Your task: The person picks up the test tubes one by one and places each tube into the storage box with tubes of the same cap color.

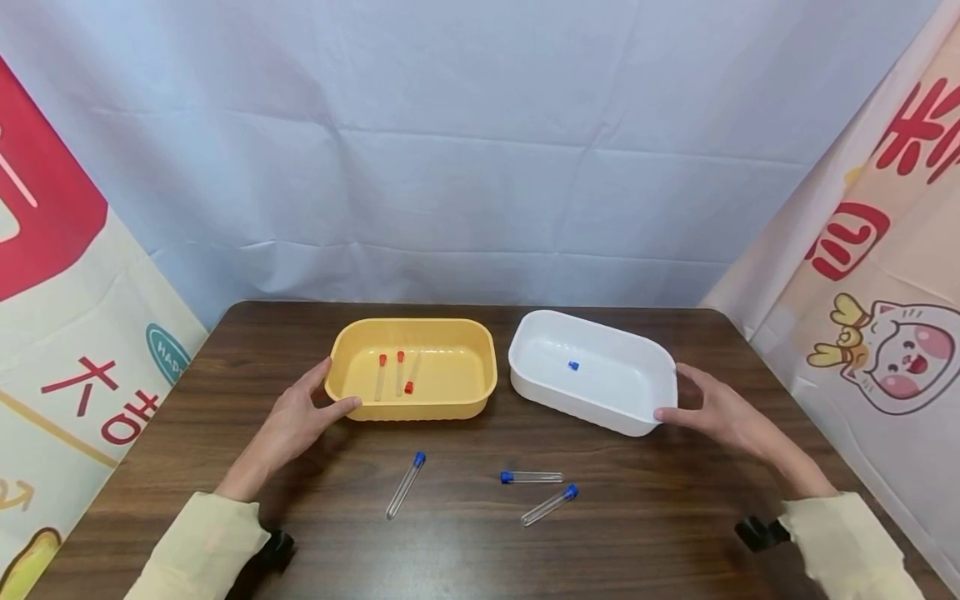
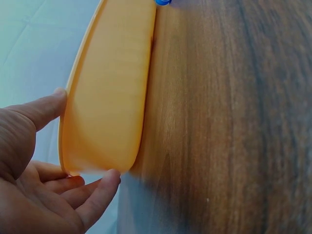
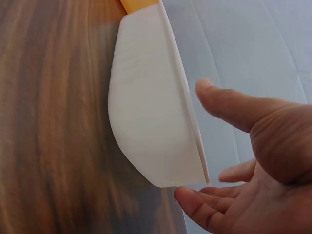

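Observation:
My left hand (image 1: 297, 414) touches the left end of a yellow plastic tray (image 1: 420, 411); in the left wrist view its thumb (image 2: 48, 108) meets the rim and its fingers lie along the end wall. Inside that tray are three clear test tubes with red caps (image 1: 408, 387). On the right, a white tray (image 1: 570, 402) stands at a slant with a blue cap (image 1: 573, 365) in it; any tube body there hardly shows. My right hand (image 1: 723, 412) is at its right end, fingers spread. In the right wrist view the thumb (image 3: 234, 105) is apart from the rim.
Three blue-capped test tubes lie on the dark wooden table in front of the trays: one at left (image 1: 406, 486), one near the middle (image 1: 534, 477) and one just below it (image 1: 547, 506). A white cloth (image 1: 465, 167) hangs behind the table.

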